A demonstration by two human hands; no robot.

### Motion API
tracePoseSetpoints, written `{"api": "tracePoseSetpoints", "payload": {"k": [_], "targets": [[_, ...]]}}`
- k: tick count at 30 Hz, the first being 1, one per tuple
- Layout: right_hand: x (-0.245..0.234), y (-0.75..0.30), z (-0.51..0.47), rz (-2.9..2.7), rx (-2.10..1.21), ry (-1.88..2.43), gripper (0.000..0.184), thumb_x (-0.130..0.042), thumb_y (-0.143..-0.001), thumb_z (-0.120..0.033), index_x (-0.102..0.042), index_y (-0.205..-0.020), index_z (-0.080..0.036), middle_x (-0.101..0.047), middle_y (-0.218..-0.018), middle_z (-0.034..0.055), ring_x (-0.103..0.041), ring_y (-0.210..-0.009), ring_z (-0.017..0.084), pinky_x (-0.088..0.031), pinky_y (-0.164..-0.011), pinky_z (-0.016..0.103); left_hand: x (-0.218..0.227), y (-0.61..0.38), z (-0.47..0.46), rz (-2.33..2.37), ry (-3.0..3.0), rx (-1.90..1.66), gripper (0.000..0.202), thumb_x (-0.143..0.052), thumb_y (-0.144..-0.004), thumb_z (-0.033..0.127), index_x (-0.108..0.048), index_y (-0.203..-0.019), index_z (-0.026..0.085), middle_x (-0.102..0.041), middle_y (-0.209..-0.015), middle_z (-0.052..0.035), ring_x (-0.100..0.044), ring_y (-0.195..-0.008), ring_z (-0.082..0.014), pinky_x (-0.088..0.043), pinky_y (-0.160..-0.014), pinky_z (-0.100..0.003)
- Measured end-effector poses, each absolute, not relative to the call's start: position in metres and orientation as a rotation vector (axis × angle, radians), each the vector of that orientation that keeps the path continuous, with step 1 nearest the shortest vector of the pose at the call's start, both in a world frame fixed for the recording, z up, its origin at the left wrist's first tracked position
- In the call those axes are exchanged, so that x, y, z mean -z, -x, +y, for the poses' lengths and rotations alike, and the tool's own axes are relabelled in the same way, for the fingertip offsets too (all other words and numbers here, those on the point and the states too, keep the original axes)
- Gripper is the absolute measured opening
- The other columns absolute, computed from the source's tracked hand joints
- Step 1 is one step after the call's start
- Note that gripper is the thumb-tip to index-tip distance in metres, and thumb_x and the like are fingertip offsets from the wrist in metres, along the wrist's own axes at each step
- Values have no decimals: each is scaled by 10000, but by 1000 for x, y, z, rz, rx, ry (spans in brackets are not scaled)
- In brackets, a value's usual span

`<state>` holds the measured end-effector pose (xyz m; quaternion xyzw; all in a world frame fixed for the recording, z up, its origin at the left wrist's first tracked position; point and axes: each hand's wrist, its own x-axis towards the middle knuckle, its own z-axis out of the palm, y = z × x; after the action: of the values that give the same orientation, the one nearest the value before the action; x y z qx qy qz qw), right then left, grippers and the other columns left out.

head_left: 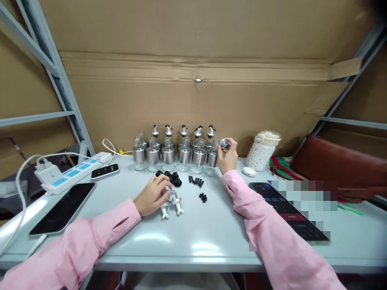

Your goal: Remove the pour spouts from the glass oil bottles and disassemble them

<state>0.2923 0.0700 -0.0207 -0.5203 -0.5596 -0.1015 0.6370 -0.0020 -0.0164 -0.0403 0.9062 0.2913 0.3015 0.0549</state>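
Note:
My left hand (152, 195) rests on the grey table (193, 237) with its fingers curled over a small heap of white spout parts (172, 204). My right hand (227, 157) is raised at the right end of the bottle rows and pinches a shiny metal cap (224, 143) over a glass bottle (212, 162). Several glass bottles with steel bands (177, 155) stand in two rows; the back ones carry pour spouts (184, 131). Black rubber stoppers (169, 177) and small black pieces (196, 181) lie in front of them.
A phone (63, 209) on a cable and a white power strip (72, 171) lie at the left, with a small black device (105, 171) beside them. At the right are a dark tablet (287, 209), a cream flask (262, 151) and a brown bag (338, 165). Cardboard lines the back.

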Motion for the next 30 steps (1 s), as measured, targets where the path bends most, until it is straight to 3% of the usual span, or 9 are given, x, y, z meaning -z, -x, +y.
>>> {"api": "tracePoseSetpoints", "payload": {"k": [7, 23, 30], "targets": [[17, -291, 66, -1216, 151, 1328, 356, -498, -737, -343, -421, -1052, -197, -627, -836, 76, -605, -632, 191, -466, -657, 341, 39, 1, -18, 893, -2747, -919, 139, -360, -869, 194, -498, -865, 179, -504, -950, -64, -471, -834, -177, -391, -770, -335], [15, -288, 64, -1285, 52, 1282, 368, -497, -737, -377, -431, -1047, -190, -637, -844, 78, -619, -682, 189, -468, -702, 334, 40, 1, -19, 923, -2703, -921, 126, -381, -856, 186, -506, -837, 185, -511, -933, -37, -474, -806, -157, -354, -782, -328], [16, -295, 64, -1226, 33, 1306, 361, -496, -759, -373, -432, -1057, -180, -634, -854, 86, -621, -750, 213, -460, -744, 373, 26, -16, -16, 959, -2781, -1146, 118, -381, -857, 169, -495, -825, 173, -542, -875, -23, -497, -788, -142, -320, -790, -331]]}}
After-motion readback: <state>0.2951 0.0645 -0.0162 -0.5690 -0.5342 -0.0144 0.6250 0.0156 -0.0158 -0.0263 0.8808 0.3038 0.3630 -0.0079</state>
